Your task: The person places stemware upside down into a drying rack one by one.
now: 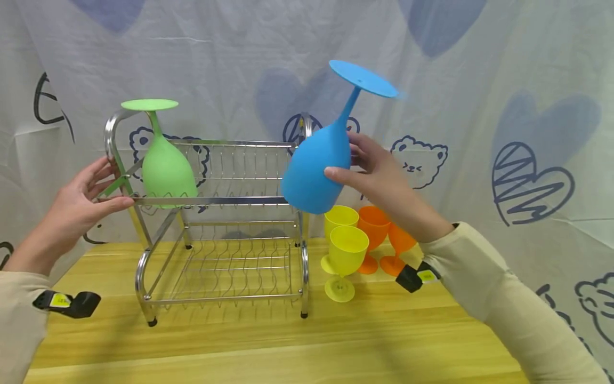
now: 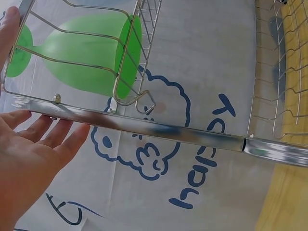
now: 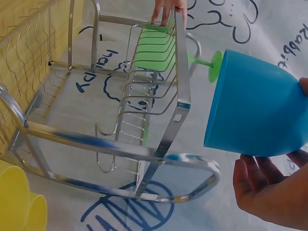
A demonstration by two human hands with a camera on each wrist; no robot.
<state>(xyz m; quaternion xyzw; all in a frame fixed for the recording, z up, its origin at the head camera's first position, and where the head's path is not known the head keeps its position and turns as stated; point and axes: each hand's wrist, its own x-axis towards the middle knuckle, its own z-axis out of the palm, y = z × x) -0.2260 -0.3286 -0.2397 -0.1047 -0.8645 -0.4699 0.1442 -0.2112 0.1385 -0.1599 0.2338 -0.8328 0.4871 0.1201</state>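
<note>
My right hand (image 1: 379, 165) grips the bowl of a blue goblet (image 1: 318, 165), thumb on the near side and fingers behind it. The goblet is tilted, foot up and mouth down, in the air by the upper right end of a metal dish rack (image 1: 216, 201). In the right wrist view the blue goblet (image 3: 260, 106) is apart from the rack. My left hand (image 1: 79, 200) holds the rack's upper left end, thumb at the front rail and fingers at the side bar (image 2: 144, 126). Beside it, a green goblet (image 1: 168, 165) sits upside down in the upper tier.
Two yellow goblets (image 1: 347, 250) stand upright on the wooden table (image 1: 240, 346), right of the rack. Orange goblets (image 1: 374, 224) stand beside them, partly hidden by my right forearm. A printed curtain (image 1: 240, 64) hangs behind. The lower tier (image 1: 235, 266) is a wire grid.
</note>
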